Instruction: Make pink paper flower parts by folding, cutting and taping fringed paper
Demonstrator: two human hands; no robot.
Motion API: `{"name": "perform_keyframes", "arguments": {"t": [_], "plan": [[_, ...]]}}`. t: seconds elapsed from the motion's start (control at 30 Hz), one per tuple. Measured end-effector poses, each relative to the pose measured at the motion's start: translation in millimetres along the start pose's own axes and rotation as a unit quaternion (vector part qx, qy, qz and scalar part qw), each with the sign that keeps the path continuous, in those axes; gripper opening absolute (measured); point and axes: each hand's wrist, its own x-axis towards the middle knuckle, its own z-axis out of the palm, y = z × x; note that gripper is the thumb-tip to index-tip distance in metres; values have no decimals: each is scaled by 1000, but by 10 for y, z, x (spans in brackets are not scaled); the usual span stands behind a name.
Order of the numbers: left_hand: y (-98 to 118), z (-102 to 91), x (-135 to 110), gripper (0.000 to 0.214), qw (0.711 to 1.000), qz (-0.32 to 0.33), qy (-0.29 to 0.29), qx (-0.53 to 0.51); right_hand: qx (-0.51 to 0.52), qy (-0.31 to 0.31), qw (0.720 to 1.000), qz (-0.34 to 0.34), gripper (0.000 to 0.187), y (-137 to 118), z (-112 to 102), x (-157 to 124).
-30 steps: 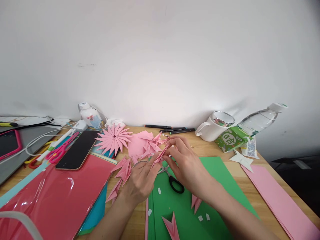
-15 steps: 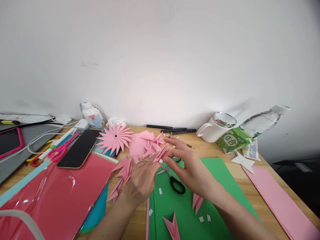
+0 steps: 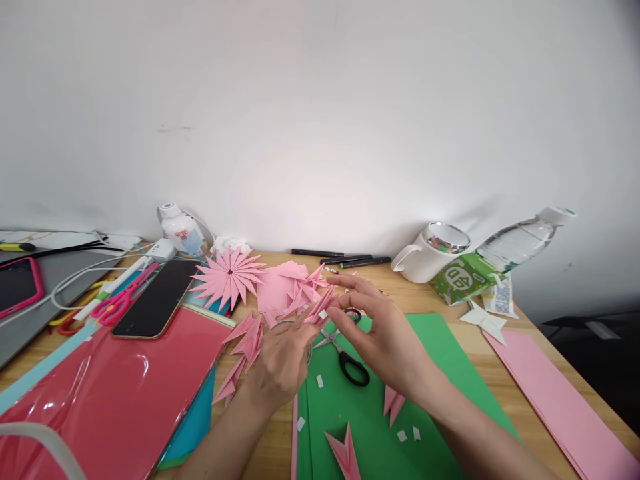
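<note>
My left hand (image 3: 283, 360) grips a folded pink paper piece (image 3: 324, 301) with several pointed layers. Thumb and forefinger of my right hand (image 3: 377, 327) pinch at its near edge, where a small white paper scrap (image 3: 323, 315) shows at the thumb tip; the other right fingers stretch out above. Below the hands, black-handled scissors (image 3: 354, 370) lie partly spread on green paper (image 3: 420, 413). A folded pink piece (image 3: 345, 453) lies near the front of the green paper, and another (image 3: 393, 403) is partly behind my right wrist. More folded pink pieces (image 3: 247, 340) lie left of my left hand.
A pink paper star wheel (image 3: 230, 273), phone (image 3: 156, 300) and glossy red packet (image 3: 125, 380) lie on the left. Markers (image 3: 345, 259) lie by the wall. A white mug (image 3: 423, 257), green box (image 3: 457, 280) and tilted bottle (image 3: 523, 240) stand right, behind pink strips (image 3: 555, 400).
The white scrap at my right thumb has shifted slightly up against the pink piece. My right fingers have lifted and turned a little; my left hand keeps its grip. The view has shifted slightly.
</note>
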Motion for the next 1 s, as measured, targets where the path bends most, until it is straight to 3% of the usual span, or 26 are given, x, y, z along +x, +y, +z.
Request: {"name": "perform_keyframes", "arguments": {"t": [0.17,0.5,0.67,1.0], "plan": [[-9,8,-24,20,1000,-8,4,-7,-31,-4,999,-30,18,8,22,-5],[2,24,21,14,999,-10,33,7,-96,85,985,-113,14,18,126,-10],[10,22,30,13,999,-13,42,5,-87,99,982,-139,14,18,146,2],[4,22,-10,18,999,-10,32,-18,-47,70,991,-99,13,3,158,2]]}}
